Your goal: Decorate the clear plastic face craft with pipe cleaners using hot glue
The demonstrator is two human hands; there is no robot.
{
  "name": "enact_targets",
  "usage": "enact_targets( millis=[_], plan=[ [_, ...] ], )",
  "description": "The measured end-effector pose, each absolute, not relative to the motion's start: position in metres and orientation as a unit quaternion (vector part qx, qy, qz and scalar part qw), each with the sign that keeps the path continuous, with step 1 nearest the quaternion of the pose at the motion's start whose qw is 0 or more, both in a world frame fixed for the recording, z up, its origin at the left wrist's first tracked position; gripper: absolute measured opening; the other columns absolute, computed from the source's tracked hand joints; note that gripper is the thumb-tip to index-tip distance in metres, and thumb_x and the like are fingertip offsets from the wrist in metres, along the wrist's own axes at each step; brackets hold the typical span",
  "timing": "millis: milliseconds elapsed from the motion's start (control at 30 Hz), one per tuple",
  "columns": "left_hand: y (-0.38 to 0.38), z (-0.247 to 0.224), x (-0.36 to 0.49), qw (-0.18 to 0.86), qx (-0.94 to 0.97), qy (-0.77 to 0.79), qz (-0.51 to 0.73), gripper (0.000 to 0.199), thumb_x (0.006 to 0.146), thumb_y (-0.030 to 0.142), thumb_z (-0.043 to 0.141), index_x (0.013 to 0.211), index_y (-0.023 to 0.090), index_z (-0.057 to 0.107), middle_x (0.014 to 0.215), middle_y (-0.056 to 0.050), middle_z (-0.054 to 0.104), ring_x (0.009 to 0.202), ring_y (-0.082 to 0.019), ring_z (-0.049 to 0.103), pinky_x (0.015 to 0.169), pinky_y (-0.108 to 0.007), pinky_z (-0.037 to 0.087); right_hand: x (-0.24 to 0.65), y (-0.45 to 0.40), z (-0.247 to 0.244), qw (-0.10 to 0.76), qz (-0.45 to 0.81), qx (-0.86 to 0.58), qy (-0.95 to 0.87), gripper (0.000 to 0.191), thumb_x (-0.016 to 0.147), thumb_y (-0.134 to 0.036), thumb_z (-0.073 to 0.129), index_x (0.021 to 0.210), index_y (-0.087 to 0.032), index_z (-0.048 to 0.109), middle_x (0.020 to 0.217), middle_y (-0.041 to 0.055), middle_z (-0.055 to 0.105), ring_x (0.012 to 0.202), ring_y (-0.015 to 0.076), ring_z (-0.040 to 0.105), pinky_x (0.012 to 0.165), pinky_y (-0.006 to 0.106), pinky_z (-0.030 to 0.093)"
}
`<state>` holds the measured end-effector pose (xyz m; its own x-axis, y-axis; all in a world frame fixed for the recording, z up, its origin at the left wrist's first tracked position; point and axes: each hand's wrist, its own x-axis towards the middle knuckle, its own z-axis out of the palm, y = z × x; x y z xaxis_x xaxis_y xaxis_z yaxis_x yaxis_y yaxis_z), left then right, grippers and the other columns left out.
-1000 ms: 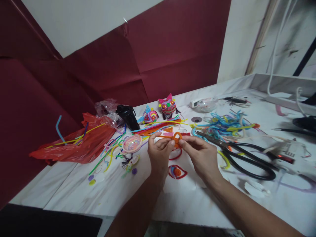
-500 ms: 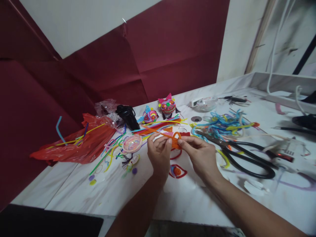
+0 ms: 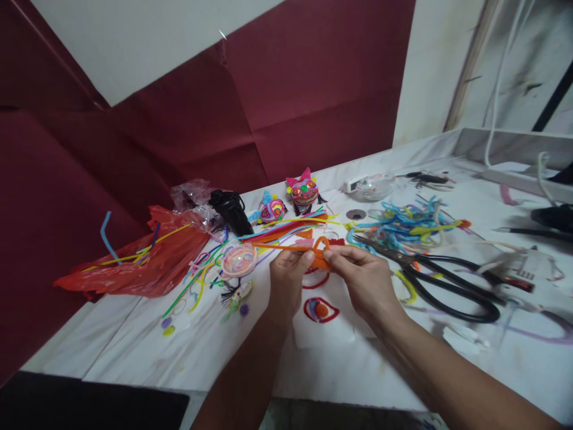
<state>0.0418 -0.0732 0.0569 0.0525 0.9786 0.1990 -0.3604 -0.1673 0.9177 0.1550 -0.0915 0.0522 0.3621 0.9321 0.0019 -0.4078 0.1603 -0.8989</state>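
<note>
Between my two hands is an orange pipe cleaner [image 3: 320,258], bent into a flat packed shape with a small loop standing on top. Its straight tail runs out to the left past my fingers. My left hand [image 3: 286,276] pinches the shape's left side with thumb and fingers. On its right side my right hand [image 3: 360,278] grips it the same way. Below the hands, on a white sheet [image 3: 308,337], lies an eye-shaped piece [image 3: 321,310] with a red outline and an orange coil at its centre. A red curved piece [image 3: 319,280] is partly hidden behind my hands.
Large black-handled scissors [image 3: 452,286] lie to the right, beside a heap of pipe cleaner scraps [image 3: 407,224]. A pink animal head [image 3: 304,191] and a colourful fish [image 3: 271,209] stand behind. At left are a red plastic bag [image 3: 147,263] and a round coiled piece [image 3: 239,260].
The orange tail has swung lower and now lies nearly level. My left hand has turned slightly and shifted a little right, and more of the white sheet shows.
</note>
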Motion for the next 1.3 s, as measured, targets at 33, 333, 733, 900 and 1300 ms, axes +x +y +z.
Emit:
enact_targets(
  millis=[33, 333, 733, 900, 1300],
  plan=[
    [-0.073, 0.055, 0.042, 0.532, 0.472, 0.344, 0.613, 0.022, 0.066, 0.027, 0.076, 0.085, 0.016, 0.071, 0.084, -0.006, 0.075, 0.083, -0.019, 0.070, 0.083, -0.034, 0.054, 0.155, -0.092, 0.052, 0.700, 0.479, -0.437, -0.300, 0.028, 0.052, -0.037, 0.084, 0.069, -0.018, 0.074, 0.068, 0.0043, 0.074, 0.059, 0.0159, 0.065, 0.061, 0.031, 0.056],
    [-0.080, 0.050, 0.044, 0.290, 0.568, 0.455, 0.622, 0.013, 0.077, 0.027, 0.068, 0.084, 0.019, 0.076, 0.085, -0.004, 0.076, 0.084, -0.023, 0.070, 0.085, -0.037, 0.055, 0.155, -0.092, 0.051, 0.698, 0.499, -0.424, -0.290, 0.025, 0.050, -0.035, 0.084, 0.065, -0.018, 0.074, 0.064, 0.0026, 0.072, 0.056, 0.0138, 0.062, 0.058, 0.028, 0.053],
    [-0.082, 0.047, 0.038, -0.076, 0.773, 0.415, 0.473, 0.022, 0.085, 0.015, 0.057, 0.100, 0.017, 0.072, 0.088, -0.014, 0.074, 0.080, -0.025, 0.070, 0.074, -0.035, 0.055, 0.153, -0.093, 0.047, 0.688, 0.495, -0.430, -0.311, 0.031, 0.052, -0.041, 0.082, 0.064, -0.015, 0.071, 0.063, 0.0054, 0.071, 0.052, 0.0151, 0.062, 0.054, 0.030, 0.052],
    [-0.082, 0.053, 0.034, -0.247, 0.814, 0.354, 0.389, 0.029, 0.089, 0.009, 0.048, 0.113, 0.011, 0.065, 0.087, -0.011, 0.074, 0.075, -0.020, 0.069, 0.067, -0.030, 0.056, 0.155, -0.089, 0.046, 0.691, 0.502, -0.436, -0.284, 0.027, 0.047, -0.035, 0.083, 0.063, -0.017, 0.072, 0.064, 0.0039, 0.072, 0.054, 0.0143, 0.062, 0.056, 0.028, 0.053],
    [-0.071, 0.068, 0.020, 0.292, 0.674, 0.428, 0.528, 0.009, 0.076, 0.021, 0.067, 0.077, 0.019, 0.075, 0.075, -0.001, 0.075, 0.070, -0.014, 0.068, 0.066, -0.023, 0.054, 0.156, -0.089, 0.047, 0.676, 0.510, -0.438, -0.302, 0.023, 0.049, -0.033, 0.082, 0.063, -0.017, 0.074, 0.062, 0.0041, 0.072, 0.054, 0.0144, 0.063, 0.055, 0.027, 0.052]
  ],
)
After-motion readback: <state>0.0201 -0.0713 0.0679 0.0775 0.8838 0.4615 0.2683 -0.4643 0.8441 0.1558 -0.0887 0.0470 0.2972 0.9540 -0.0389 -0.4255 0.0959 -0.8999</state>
